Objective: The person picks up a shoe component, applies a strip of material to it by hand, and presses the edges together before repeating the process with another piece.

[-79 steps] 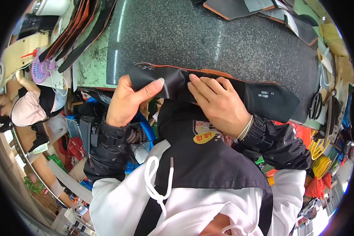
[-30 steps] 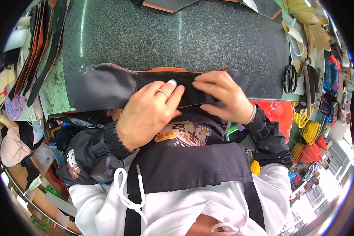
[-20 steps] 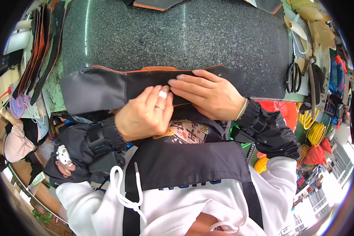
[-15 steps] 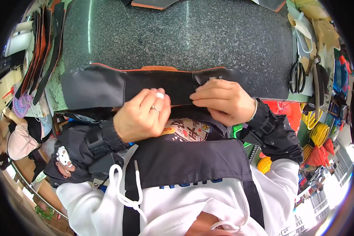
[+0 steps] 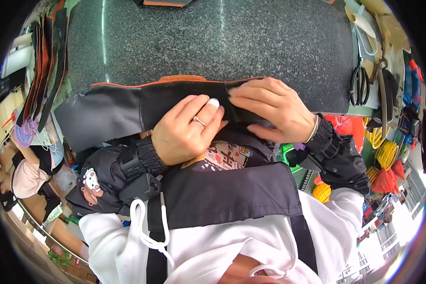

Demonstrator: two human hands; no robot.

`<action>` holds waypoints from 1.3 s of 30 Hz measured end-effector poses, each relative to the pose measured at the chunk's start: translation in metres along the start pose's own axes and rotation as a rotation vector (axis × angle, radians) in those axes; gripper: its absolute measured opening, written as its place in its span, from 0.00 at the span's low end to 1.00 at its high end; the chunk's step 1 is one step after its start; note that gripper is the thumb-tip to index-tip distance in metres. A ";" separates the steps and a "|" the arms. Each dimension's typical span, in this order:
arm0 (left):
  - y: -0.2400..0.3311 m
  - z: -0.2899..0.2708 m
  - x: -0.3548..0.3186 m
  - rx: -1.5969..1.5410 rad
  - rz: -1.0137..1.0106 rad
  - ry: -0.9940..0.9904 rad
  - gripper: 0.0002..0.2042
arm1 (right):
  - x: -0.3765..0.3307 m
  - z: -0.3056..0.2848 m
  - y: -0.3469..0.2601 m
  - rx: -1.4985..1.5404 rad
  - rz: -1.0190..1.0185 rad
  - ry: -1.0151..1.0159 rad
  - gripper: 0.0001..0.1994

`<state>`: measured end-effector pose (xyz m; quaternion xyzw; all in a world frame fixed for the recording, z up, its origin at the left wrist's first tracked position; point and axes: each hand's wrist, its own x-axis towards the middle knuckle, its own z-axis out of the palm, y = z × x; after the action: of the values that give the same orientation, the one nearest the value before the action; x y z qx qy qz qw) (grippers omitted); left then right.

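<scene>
A long black leather strip [image 5: 102,113] with an orange-red far edge and an orange tab lies across the near side of the dark speckled slab [image 5: 184,47]. My left hand [image 5: 187,128] is closed on its near edge around the middle, fingers bent together. It wears a ring, and a white covering shows at one fingertip. My right hand [image 5: 279,111] is bent over the strip's right part, fingertips pointing left and thumb on the near side. That hand hides the strip's right end.
Several dark strips with reddish-brown edges [image 5: 47,61] hang at the left, above a purple fan [image 5: 26,132]. Black-handled scissors [image 5: 359,87] lie at the right edge. Yellow coils [image 5: 383,158] sit farther right. A person [image 5: 26,177] is at the far left.
The strip's left end has shifted left and toward me, so the strip now slants. My left hand moved slightly right; my right hand now covers the strip's right end more fully.
</scene>
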<state>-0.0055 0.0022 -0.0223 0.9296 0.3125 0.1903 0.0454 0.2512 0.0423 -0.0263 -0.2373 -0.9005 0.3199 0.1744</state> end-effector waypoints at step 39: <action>-0.018 -0.031 -0.029 0.213 0.157 0.066 0.11 | -0.022 -0.015 -0.011 -0.016 -0.251 0.058 0.15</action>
<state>-0.0488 -0.0016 -0.0073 0.9441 0.2582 0.1893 -0.0787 0.2726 0.0301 -0.0115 -0.1335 -0.9202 0.2814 0.2372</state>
